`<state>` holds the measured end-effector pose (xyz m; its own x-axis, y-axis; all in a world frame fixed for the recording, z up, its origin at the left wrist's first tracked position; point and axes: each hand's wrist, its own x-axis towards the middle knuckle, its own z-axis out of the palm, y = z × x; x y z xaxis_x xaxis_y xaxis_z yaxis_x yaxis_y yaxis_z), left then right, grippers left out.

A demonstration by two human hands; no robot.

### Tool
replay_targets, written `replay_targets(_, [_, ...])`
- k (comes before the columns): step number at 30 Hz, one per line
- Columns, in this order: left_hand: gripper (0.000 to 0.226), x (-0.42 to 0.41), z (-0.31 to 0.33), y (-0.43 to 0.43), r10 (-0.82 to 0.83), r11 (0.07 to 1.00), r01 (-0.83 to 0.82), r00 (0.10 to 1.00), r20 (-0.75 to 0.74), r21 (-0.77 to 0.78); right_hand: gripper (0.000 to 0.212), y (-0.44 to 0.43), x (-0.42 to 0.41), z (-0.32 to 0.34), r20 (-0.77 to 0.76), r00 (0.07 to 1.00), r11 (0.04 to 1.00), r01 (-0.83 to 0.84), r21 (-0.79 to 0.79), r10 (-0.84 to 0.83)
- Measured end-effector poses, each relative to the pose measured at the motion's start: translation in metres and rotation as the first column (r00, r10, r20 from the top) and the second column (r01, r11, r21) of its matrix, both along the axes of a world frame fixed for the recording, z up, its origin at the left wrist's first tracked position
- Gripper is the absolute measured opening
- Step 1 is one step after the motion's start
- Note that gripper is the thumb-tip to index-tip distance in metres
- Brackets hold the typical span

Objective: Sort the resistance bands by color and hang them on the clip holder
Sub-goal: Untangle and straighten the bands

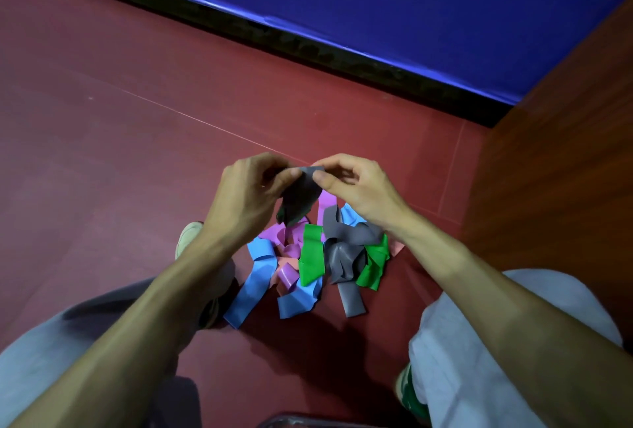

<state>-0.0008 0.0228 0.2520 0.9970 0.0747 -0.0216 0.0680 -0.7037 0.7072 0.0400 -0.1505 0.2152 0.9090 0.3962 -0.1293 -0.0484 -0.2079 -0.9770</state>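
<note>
Nearest us, our 2 knees in pale grey trousers [479,359] framed the work. Between them, below both hands and a little closer to us, the pile of bands [310,263] lay on the red floor [137,119], with blue, purple, pink, green and grey strips tangled together.

Just above the pile, our left hand [246,194] pinched the top edge of 1 grey band [301,194] between thumb and fingers. Our right hand [356,188] pinched the same edge just beside it, the 2 thumbs nearly meeting. The band hung straight down from our fingertips, its long axis pointing back at the pile. Its lower end was close over the purple strips, though we could not tell whether it touched them. Neither hand was nearer; both shared it equally.

We saw no clip holder. We judged the band would have to travel away from the pile, to wherever that holder stood, with either hand free to carry it.

Beyond our hands ran a blue padded wall [411,16], with a wooden panel [565,153] out past the right hand.
</note>
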Motion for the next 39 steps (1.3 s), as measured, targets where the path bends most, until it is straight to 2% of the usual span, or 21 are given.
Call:
replay_targets(2, [0.010,0.001,0.004,-0.001,0.056,0.975,-0.064,0.998,-0.040,-0.213,0.016,-0.002,0.001,-0.001,-0.064,0.997,0.999,-0.047,0.007,0.047])
replay_targets(4, [0.010,0.002,0.010,-0.002,0.121,0.888,-0.144,0.989,-0.082,-0.436,0.019,-0.004,0.001,-0.003,-0.095,0.989,0.993,-0.114,-0.034,0.110])
replay_targets(7, [0.010,0.004,0.018,-0.002,0.226,0.742,-0.253,0.966,-0.123,-0.621,0.027,-0.004,-0.003,-0.008,-0.156,0.973,0.977,-0.186,-0.106,0.168])
replay_targets(10, [0.015,0.007,0.020,0.005,0.310,0.634,-0.329,0.937,-0.159,-0.700,0.039,-0.003,-0.006,-0.012,-0.183,0.962,0.969,-0.226,-0.104,0.205])
replay_targets(14, [0.017,0.010,0.019,0.012,0.399,0.514,-0.430,0.886,-0.237,-0.743,0.076,0.001,-0.004,-0.014,-0.182,0.967,0.976,-0.196,-0.095,0.177])
replay_targets(16, [0.016,0.011,0.019,0.014,0.418,0.492,-0.444,0.875,-0.244,-0.749,0.074,0.002,-0.002,-0.013,-0.210,0.966,0.985,-0.166,-0.050,0.152])
replay_targets(19, [0.017,0.012,0.018,0.016,0.421,0.521,-0.434,0.879,-0.221,-0.735,0.045,0.000,-0.001,-0.011,-0.224,0.966,0.991,-0.132,0.006,0.130])
replay_targets(22, [0.019,0.011,0.014,0.017,0.408,0.589,-0.405,0.896,-0.176,-0.699,0.012,-0.001,-0.001,-0.008,-0.221,0.972,0.997,-0.079,0.018,0.081])
replay_targets(25, [0.020,0.012,0.011,0.018,0.390,0.678,-0.357,0.916,-0.097,-0.643,0.018,0.000,0.000,-0.008,-0.216,0.976,0.999,0.026,0.026,-0.019])
replay_targets(30, [0.044,0.013,0.010,0.020,0.326,0.839,-0.293,0.945,-0.007,-0.458,0.014,-0.003,0.003,-0.008,-0.150,0.985,0.995,0.081,-0.064,-0.090])
replay_targets(35, [0.026,0.012,0.013,0.015,0.305,0.881,-0.261,0.951,0.052,-0.394,0.013,-0.003,0.001,-0.010,-0.170,0.981,0.993,0.075,-0.091,-0.090])
replay_targets(39, [0.024,0.011,0.018,0.013,0.278,0.879,-0.228,0.958,0.062,-0.419,0.014,-0.003,0.001,-0.010,-0.208,0.972,0.993,0.092,-0.077,-0.106])
